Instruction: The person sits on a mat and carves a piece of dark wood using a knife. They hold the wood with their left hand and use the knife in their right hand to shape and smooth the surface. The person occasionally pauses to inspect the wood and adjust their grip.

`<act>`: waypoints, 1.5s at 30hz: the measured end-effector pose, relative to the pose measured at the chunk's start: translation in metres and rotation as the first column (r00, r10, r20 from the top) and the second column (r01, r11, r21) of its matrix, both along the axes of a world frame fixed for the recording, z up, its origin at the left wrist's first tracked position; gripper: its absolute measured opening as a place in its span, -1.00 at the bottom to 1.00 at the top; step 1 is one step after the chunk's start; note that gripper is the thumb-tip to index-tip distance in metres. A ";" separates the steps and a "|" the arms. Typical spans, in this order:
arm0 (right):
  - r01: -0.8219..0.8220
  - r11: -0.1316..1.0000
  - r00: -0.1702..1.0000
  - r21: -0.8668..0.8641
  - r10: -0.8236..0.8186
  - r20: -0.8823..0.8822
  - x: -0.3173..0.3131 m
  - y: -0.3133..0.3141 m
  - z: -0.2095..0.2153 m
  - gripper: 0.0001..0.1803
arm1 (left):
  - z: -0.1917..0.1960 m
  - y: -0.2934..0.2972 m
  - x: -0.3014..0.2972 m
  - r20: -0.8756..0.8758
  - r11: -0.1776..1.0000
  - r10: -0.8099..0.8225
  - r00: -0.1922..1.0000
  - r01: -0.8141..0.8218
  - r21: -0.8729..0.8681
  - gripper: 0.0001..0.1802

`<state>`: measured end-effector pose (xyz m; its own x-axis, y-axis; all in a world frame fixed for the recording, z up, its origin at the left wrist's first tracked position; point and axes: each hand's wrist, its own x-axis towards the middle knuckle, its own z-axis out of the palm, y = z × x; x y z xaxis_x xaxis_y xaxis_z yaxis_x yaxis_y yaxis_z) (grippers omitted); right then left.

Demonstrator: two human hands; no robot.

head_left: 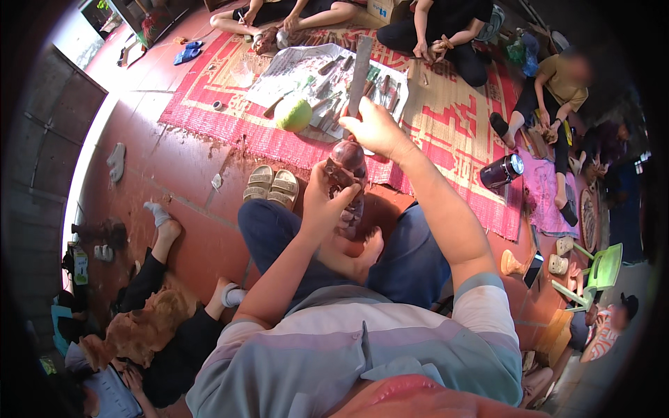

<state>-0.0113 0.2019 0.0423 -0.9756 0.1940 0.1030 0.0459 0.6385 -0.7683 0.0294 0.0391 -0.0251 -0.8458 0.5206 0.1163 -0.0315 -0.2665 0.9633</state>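
Observation:
My left hand (325, 203) is wrapped round a dark reddish-brown carved wooden figure (348, 155), which stands upright above my crossed legs. The figure has a smooth rounded top, and its lower part reaches down near my bare foot. My right hand (378, 132) grips a long flat grey metal blade (360, 70) that looks like a file and points up and away from me. Its lower end sits just above the top of the figure; whether they touch I cannot tell. Beyond my hands, several carving tools (326, 94) lie on a pale sheet (279, 78).
A green round fruit (293, 114) sits on the red patterned mat (209, 118). Sandals (270, 185) stand by my left knee. A dark cylinder (500, 172) lies to the right, near a green plastic chair (603, 268). Several people sit around, one with a brown wood piece (150, 327).

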 end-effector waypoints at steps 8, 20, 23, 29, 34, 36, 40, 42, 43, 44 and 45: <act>0.005 0.983 0.997 -0.183 0.009 0.080 0.000 0.000 0.009 -0.77 | -0.002 -0.001 -0.001 -0.007 1.000 0.001 1.000 -0.002 -0.014 -0.54; -0.191 0.972 0.981 0.138 0.194 -0.008 0.016 -0.025 0.014 -0.79 | -0.004 0.001 0.000 0.024 0.999 0.007 1.000 -0.008 0.044 -0.55; -0.081 0.993 0.986 -0.087 0.093 0.137 -0.001 -0.002 0.010 -0.81 | 0.000 -0.002 0.003 0.049 1.000 0.003 0.999 -0.004 0.022 -0.55; -0.160 0.969 0.987 0.187 0.159 0.020 0.004 -0.020 0.004 -0.80 | -0.003 -0.001 0.000 0.020 0.999 0.008 1.000 -0.009 0.053 -0.56; -0.066 0.995 0.991 -0.078 0.074 0.113 0.003 -0.011 0.019 -0.83 | 0.002 -0.003 0.003 0.104 1.000 0.018 0.994 -0.020 0.019 -0.53; -0.155 0.986 0.986 0.061 0.151 0.073 0.010 -0.025 0.014 -0.80 | -0.002 -0.003 0.002 0.084 0.999 0.006 0.996 -0.011 0.052 -0.54; -0.027 0.976 0.985 -0.217 0.063 0.160 -0.007 0.001 0.012 -0.83 | -0.002 -0.001 0.001 0.042 1.000 0.009 0.999 -0.010 0.019 -0.54; -0.038 0.973 0.992 -0.230 0.064 0.105 -0.005 0.002 0.004 -0.84 | -0.001 -0.001 0.002 0.083 1.000 0.002 0.997 -0.002 0.006 -0.51; -0.076 0.988 0.993 -0.136 0.087 0.077 -0.005 -0.006 0.005 -0.83 | -0.002 0.000 0.002 0.088 1.000 0.006 0.996 -0.008 0.020 -0.51; -0.203 0.976 0.978 0.083 0.206 -0.018 0.005 -0.014 0.008 -0.82 | -0.003 0.000 0.001 0.093 0.999 0.011 0.996 -0.014 0.034 -0.50; -0.223 0.974 0.972 0.043 0.219 0.081 0.008 -0.020 0.019 -0.80 | -0.004 0.000 0.002 0.100 0.999 0.017 0.995 -0.021 0.047 -0.50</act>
